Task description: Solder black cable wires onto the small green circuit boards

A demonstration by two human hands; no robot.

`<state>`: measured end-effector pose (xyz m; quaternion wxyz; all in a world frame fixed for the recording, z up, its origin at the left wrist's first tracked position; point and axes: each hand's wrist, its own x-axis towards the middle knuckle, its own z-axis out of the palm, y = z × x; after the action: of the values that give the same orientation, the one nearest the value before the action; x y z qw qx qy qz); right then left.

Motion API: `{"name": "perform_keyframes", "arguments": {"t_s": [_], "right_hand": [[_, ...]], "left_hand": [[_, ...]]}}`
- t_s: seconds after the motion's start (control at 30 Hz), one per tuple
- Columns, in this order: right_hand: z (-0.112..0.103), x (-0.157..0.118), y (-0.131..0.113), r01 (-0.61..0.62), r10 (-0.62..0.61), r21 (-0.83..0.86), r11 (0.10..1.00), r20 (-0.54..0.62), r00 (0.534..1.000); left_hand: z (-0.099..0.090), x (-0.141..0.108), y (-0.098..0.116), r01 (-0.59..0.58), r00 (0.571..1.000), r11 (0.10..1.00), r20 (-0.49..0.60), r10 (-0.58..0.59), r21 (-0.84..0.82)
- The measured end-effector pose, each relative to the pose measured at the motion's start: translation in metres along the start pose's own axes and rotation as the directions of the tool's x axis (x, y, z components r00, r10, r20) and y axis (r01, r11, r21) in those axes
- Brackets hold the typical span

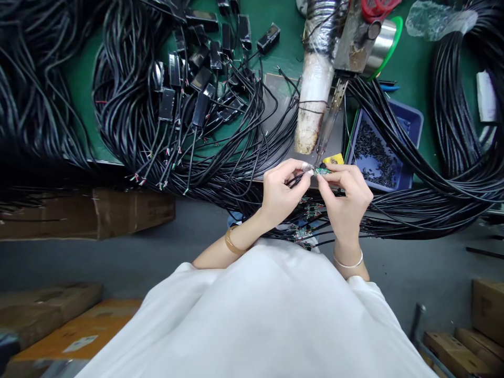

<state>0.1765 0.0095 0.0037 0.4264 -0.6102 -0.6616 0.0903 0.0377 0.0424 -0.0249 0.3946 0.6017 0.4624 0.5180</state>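
Observation:
My left hand [284,191] is closed in a pinch on the end of a black cable [294,180], right beside a small green circuit board [323,171]. The board's edge is pinched between the thumb and fingers of my right hand [346,197]. Just above both fingertips is the tip of a soldering iron [328,123], fixed pointing downward. Whether it touches the board I cannot tell. A yellow sponge-like piece [334,159] lies just behind the board. More small circuit boards on cables [302,233] hang below my hands, at the bench edge.
A white, film-wrapped duct [314,100] comes down beside the iron, with a solder spool [384,47] to its right. A blue tray [413,118] holds many small black pieces. Black cable bundles [129,79] and black plastic housings [202,107] cover the left. Cardboard boxes [134,212] stand below.

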Motion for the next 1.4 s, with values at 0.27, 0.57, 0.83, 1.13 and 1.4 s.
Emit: {"name": "perform_keyframes", "arguments": {"t_s": [0.27,0.57,0.83,1.13,1.4], "right_hand": [[-0.005,-0.001,-0.005,0.052,-0.052,-0.067,0.996,0.005,0.999],[-0.005,-0.008,-0.002,0.08,-0.075,-0.08,0.994,0.062,0.995],[-0.027,-0.021,-0.005,-0.08,0.084,-0.051,0.995,0.083,0.993],[-0.03,-0.048,0.018,-0.12,0.114,-0.024,0.992,0.544,0.831],[-0.078,-0.01,0.03,-0.049,0.217,0.455,0.889,-0.324,0.921]], "left_hand": [[-0.001,-0.001,0.002,0.018,1.0,1.0,0.007,-0.019,0.006],[-0.007,-0.005,0.006,0.067,0.993,0.994,0.088,-0.074,0.086],[-0.025,-0.013,0.016,0.07,0.891,0.997,0.448,-0.072,0.021],[-0.062,-0.027,0.006,-0.225,0.883,0.955,0.455,0.116,0.195],[-0.105,0.006,-0.029,-0.072,0.997,0.819,0.01,0.081,0.569]]}}
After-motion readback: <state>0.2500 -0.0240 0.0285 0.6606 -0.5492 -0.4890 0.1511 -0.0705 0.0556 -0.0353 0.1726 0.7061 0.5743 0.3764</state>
